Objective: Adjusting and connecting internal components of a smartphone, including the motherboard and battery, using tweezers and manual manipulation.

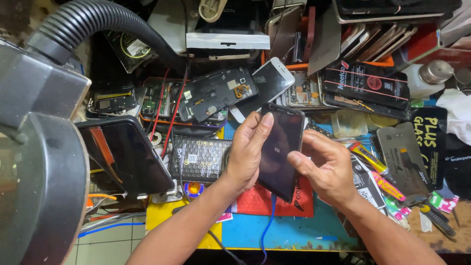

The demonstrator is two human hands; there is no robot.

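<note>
Over a cluttered repair bench [294, 230], our left hand [248, 149] cradles a slim black glossy smartphone [280, 147] back-up, fingers wrapped round its edge — our right hand [326, 167] pinches the opposite side, a blue cable [267, 225] trailing below.

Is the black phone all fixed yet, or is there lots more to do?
Done: the black phone looks closed up, its back cover on. In hand: the left hand holds it while the right hand presses its edge; a blue cable hangs below it. Left: I cannot tell if it works. The opened phones behind lie untouched.
</note>
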